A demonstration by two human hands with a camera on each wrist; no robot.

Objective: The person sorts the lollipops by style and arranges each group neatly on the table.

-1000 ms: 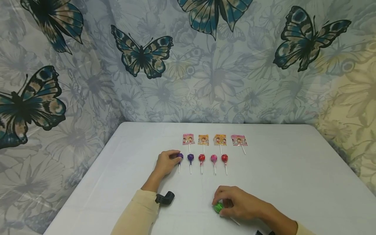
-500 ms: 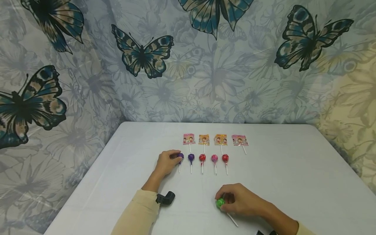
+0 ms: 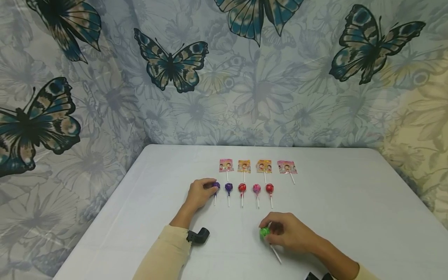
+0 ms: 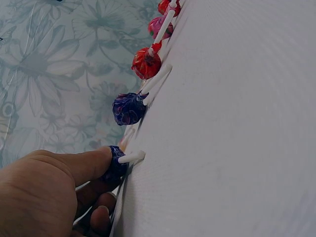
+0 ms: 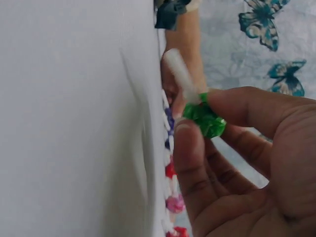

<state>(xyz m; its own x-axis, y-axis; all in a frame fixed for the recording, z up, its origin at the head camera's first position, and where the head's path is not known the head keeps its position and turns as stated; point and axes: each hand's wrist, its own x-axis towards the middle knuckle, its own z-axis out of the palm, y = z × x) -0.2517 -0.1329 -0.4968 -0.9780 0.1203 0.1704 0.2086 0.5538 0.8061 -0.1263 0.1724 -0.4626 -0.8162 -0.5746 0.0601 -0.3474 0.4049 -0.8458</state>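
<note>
At the left end of a row of wrapped lollipops, my left hand (image 3: 199, 193) pinches the head of a dark purple lollipop (image 4: 116, 168), whose white stick points toward me. Beside it lie another purple lollipop (image 3: 228, 187), a red one (image 3: 242, 188), a pink one (image 3: 256, 188) and a second red one (image 3: 269, 188). Nearer to me, my right hand (image 3: 292, 231) holds a green lollipop (image 5: 205, 118) by its head between thumb and finger. Its white stick slants down to the right in the head view, and the right wrist view shows it over the tabletop.
Behind the row lie flat lollipops in printed wrappers, a pink one (image 3: 226, 165), two orange ones (image 3: 244, 166) and another pink one (image 3: 287, 167). All rest on a white-covered table (image 3: 350, 202). A butterfly-patterned curtain (image 3: 259, 89) hangs along the table's far edge.
My right hand has carried the green lollipop forward, toward the row and slightly right, and its stick shows more fully. The left hand keeps its place on the purple lollipop.
</note>
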